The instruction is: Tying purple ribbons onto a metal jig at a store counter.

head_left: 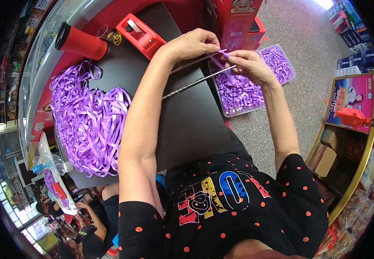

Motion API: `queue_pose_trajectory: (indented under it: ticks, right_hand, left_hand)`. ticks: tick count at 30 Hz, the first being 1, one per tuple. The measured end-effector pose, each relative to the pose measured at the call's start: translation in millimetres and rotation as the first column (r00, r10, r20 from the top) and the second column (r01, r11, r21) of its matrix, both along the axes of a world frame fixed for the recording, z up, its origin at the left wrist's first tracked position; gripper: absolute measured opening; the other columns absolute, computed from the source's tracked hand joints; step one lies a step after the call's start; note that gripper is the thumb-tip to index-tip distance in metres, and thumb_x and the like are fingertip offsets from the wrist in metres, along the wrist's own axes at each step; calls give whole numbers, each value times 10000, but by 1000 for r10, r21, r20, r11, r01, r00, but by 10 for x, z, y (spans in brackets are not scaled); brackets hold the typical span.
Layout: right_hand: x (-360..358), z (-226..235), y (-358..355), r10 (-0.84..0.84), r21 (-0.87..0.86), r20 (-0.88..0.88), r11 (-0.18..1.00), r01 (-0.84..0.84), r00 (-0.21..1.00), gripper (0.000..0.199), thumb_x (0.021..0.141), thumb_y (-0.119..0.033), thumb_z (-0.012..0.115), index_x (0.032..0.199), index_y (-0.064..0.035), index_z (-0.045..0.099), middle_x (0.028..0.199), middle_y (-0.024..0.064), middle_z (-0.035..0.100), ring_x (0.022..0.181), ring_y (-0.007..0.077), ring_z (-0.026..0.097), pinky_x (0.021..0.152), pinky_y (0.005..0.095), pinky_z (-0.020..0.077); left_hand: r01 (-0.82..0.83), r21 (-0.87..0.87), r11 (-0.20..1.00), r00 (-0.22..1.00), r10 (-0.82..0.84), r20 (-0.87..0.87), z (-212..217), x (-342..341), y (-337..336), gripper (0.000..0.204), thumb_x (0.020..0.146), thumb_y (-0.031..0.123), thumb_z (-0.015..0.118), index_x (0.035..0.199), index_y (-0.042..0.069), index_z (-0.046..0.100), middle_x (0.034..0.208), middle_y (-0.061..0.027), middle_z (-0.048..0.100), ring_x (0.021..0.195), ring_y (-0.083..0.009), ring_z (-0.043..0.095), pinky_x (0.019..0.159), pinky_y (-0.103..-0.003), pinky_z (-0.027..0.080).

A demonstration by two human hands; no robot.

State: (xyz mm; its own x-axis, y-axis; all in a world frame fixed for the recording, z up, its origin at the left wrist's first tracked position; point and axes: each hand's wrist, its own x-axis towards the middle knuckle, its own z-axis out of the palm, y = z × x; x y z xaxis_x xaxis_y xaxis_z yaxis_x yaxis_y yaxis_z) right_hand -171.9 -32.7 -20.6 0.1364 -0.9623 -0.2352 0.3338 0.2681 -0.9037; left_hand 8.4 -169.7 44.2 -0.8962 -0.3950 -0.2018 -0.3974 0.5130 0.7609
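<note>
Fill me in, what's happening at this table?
A person's left hand and right hand are pinching a thin purple ribbon between them, near the tips of two metal rods. Below the hands in the view sits a clear tub holding many short purple pieces. A big loose heap of purple ribbon lies on the dark table, left of the left forearm.
</note>
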Motion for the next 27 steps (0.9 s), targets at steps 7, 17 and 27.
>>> queue_pose_trajectory:
  ticks: [7,17,27]
  right_hand:
    - [347,-252,-48,-80,-10,184,996,83,980,215,898,-138,613,1060,3,629,849,59,657,710,82,589,634,182,469]
    - [522,-244,-12,-132,15,206,991,132,970,222,888,-191,635,1019,-13,640,850,49,665,669,62,580,606,170,477]
    - [620,-283,4,-193,-72,229,974,214,954,230,911,-195,608,1055,-17,637,856,40,663,700,54,579,621,165,459]
  left_hand:
    - [-461,-456,761,869,282,-407,9,241,373,260,845,147,594,1068,22,639,1050,-148,618,1018,-273,595,907,-342,450]
    - [-575,-412,707,810,422,-408,-145,268,755,163,813,147,649,899,18,698,953,-116,653,917,-264,624,832,-337,474]
    - [-582,-411,702,808,443,-388,-218,283,761,193,868,179,591,966,56,703,1136,-126,586,1113,-275,520,952,-367,400]
